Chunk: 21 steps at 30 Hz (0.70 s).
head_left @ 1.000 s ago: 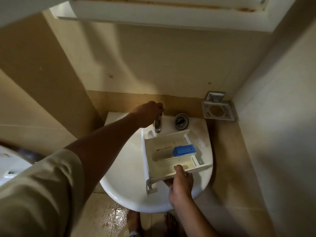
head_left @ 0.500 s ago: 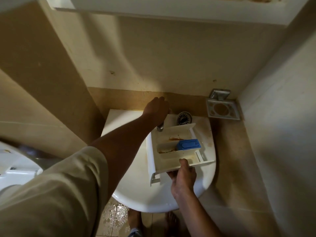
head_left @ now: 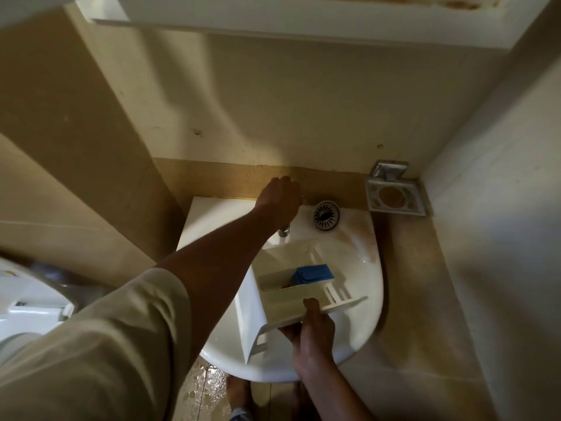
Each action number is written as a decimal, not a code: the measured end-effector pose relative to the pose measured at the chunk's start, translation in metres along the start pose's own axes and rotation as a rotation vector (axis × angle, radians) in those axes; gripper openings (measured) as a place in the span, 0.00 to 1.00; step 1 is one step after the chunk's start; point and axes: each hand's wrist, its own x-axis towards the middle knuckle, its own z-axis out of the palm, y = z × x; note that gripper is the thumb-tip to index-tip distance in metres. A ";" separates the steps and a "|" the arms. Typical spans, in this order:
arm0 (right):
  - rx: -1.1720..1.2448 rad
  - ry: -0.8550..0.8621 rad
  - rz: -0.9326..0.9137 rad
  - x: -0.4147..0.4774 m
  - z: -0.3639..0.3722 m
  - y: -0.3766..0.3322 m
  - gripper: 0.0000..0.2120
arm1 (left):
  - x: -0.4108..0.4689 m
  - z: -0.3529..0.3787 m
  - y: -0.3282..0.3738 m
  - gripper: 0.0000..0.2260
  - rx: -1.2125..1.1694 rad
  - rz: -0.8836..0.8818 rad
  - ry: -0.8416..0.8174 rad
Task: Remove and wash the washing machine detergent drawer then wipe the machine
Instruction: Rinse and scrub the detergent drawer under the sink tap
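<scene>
- The detergent drawer (head_left: pixel 291 287) is held over the white sink (head_left: pixel 368 302), right under the tap (head_left: pixel 284 230).
- Its front panel faces about 9 o'clock and the ribbed back end points to 3, so the long axis runs 9 to 3.
- It's tipped, with the near edge up and the open top leaning toward 12.
- It's off-white plastic with a blue insert (head_left: pixel 314 273) in the middle bay and some brownish gunk beside it.
- The right hand (head_left: pixel 314 332) pinches the near rim, thumb on top and fingers underneath.
- The left hand (head_left: pixel 280 202) at 12 is curled over the top of the tap, gripping it.
- A drain strainer (head_left: pixel 326 215) sits on the sink ledge at 1 o'clock.
- A soap holder (head_left: pixel 394 197) is on the wall past that.
</scene>
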 end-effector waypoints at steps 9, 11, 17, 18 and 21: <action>-0.160 -0.071 -0.034 0.000 0.000 -0.014 0.12 | -0.003 -0.004 0.005 0.15 -0.090 -0.062 -0.044; -0.218 -0.076 -0.033 0.005 -0.003 -0.020 0.14 | -0.003 -0.006 0.006 0.14 -0.116 -0.068 -0.063; -0.378 -0.105 0.003 0.022 -0.022 -0.041 0.13 | -0.007 -0.013 -0.008 0.19 -0.223 -0.045 -0.143; -0.411 -0.116 0.007 0.024 -0.025 -0.045 0.13 | -0.009 -0.014 -0.010 0.18 -0.220 -0.014 -0.147; -0.548 -0.146 0.018 0.033 -0.031 -0.058 0.14 | -0.014 -0.019 -0.014 0.14 -0.168 0.080 -0.159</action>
